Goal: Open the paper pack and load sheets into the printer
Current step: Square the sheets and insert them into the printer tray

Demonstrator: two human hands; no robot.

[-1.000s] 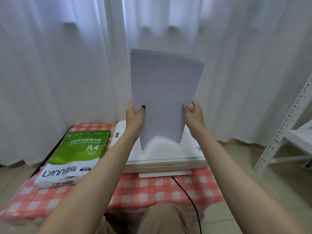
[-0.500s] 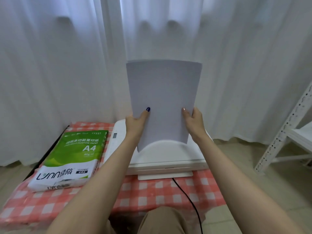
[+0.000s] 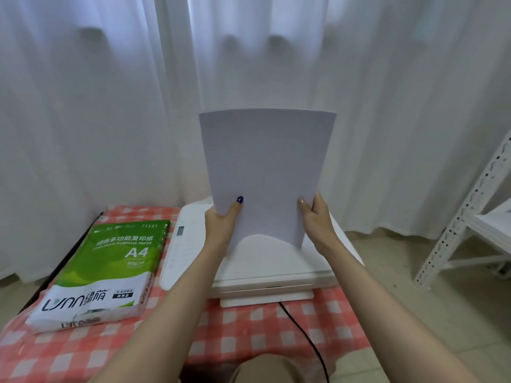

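Observation:
I hold a stack of white sheets (image 3: 266,172) upright above the white printer (image 3: 276,269). My left hand (image 3: 222,221) grips the stack's lower left edge, thumb on the front. My right hand (image 3: 315,218) grips its lower right edge. The stack bows, so its bottom edge arches over the printer's lid. The green and white A4 paper pack (image 3: 107,269) lies flat on the red checked tablecloth (image 3: 249,335), left of the printer. The printer's back, behind the sheets, is hidden.
A black cable (image 3: 304,335) runs from the printer's front down over the table edge. White curtains (image 3: 110,106) hang close behind the table. A white metal shelf rack (image 3: 467,217) stands at the right. My knee (image 3: 265,369) shows at the bottom.
The stack has come lower and straightened from a rightward tilt to square with the printer. Both hands kept their grip and dropped with it.

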